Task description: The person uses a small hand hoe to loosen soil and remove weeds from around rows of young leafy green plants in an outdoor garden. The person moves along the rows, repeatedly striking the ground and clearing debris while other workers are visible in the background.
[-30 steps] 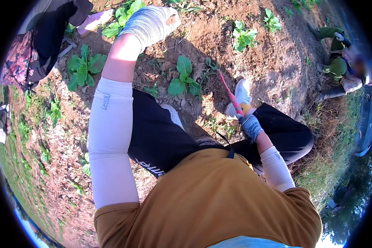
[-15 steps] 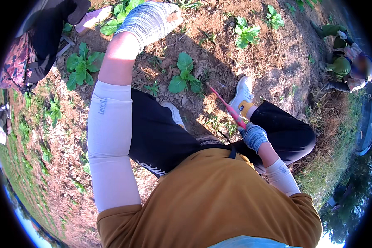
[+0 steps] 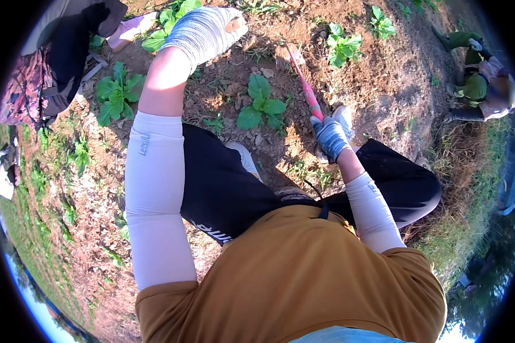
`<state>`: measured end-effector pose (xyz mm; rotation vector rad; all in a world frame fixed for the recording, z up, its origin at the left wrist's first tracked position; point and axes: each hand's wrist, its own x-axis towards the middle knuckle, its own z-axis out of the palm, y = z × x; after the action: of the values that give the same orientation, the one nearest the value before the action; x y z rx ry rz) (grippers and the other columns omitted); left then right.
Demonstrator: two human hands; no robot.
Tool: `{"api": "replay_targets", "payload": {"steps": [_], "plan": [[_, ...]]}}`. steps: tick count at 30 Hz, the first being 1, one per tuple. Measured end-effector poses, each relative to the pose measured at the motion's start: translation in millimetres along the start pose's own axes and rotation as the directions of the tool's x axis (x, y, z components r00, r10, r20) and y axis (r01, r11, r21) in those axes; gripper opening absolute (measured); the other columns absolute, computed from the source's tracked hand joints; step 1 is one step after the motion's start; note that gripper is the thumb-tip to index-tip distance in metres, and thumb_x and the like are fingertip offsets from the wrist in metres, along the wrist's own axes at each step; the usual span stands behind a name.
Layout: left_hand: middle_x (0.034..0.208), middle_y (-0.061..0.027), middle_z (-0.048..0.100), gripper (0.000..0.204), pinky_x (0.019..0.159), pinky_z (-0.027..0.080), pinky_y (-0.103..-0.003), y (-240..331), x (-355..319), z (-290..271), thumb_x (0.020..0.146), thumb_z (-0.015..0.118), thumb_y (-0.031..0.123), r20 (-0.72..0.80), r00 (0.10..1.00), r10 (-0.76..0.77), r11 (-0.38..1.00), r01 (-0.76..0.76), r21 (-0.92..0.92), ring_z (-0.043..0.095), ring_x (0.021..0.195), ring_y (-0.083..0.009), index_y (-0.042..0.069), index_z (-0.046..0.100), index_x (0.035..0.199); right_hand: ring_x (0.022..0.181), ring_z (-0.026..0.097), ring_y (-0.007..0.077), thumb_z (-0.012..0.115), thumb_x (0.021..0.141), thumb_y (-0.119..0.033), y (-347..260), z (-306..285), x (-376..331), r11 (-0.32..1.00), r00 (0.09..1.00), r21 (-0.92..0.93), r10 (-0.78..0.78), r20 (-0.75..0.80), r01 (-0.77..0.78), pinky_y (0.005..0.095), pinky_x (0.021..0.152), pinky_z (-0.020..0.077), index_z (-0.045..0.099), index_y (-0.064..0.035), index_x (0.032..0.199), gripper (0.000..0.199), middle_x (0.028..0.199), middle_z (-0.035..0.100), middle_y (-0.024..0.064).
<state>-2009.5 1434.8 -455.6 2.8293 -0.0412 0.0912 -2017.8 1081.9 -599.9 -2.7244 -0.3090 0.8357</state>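
Note:
My right hand, in a blue-grey knit glove, is closed around the lower end of a pink-handled garden tool. The slim tool slants forward and to the left; its far tip lies against the soil, and the shape of its head cannot be made out. A leafy green seedling grows left of the tool, apart from it. My left hand, gloved in striped grey knit, is curled closed farther ahead, above the ground beside another leafy plant. Anything inside its fingers is hidden.
More seedlings stand ahead, and another grows at the left. A person in dark clothes is close by at the far left. Another person bends at the right, near a grassy edge. My shoe is beside my right hand.
My right hand has moved forward and slightly left, carrying the tool's tip farther ahead, past the middle seedling. My left hand stays nearly in place.

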Motion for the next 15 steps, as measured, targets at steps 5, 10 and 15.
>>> {"api": "replay_targets", "payload": {"steps": [5,10,15], "plan": [[0.088,-0.0152,0.063,0.034,0.074,0.048,-0.039,4,3,0,0.086,0.053,0.039,0.023,0.999,0.043,0.999,-0.044,0.025,0.06,0.083,-0.0321,0.007,0.061,0.098,0.09,0.058,0.041,0.038,0.09,-0.046,42,31,-36,0.976,0.963,-0.198,0.135,0.234,-0.089,0.0452,0.08,0.0445,0.056,0.0009,0.099,0.051,0.089,0.06,0.0279],[0.088,-0.0134,0.064,0.032,0.075,0.047,-0.037,11,16,5,0.087,0.053,0.036,-0.004,0.998,0.069,0.997,-0.069,-0.034,0.06,0.082,-0.0303,0.006,0.06,0.097,0.093,0.057,0.0397,0.039,0.089,-0.047,7,39,38,0.998,0.988,-0.027,0.061,0.142,-0.058,0.0456,0.08,0.0445,0.057,0.0027,0.098,0.054,0.092,0.06,0.0276],[0.086,-0.0139,0.064,0.033,0.075,0.047,-0.038,10,10,1,0.087,0.052,0.037,0.05,0.996,0.074,0.997,-0.075,0.012,0.06,0.082,-0.031,0.006,0.061,0.096,0.096,0.057,0.0388,0.04,0.088,-0.048,30,68,32,0.99,0.979,-0.132,0.079,0.186,-0.055,0.0457,0.082,0.0444,0.057,0.0017,0.101,0.054,0.095,0.059,0.0282]]}}
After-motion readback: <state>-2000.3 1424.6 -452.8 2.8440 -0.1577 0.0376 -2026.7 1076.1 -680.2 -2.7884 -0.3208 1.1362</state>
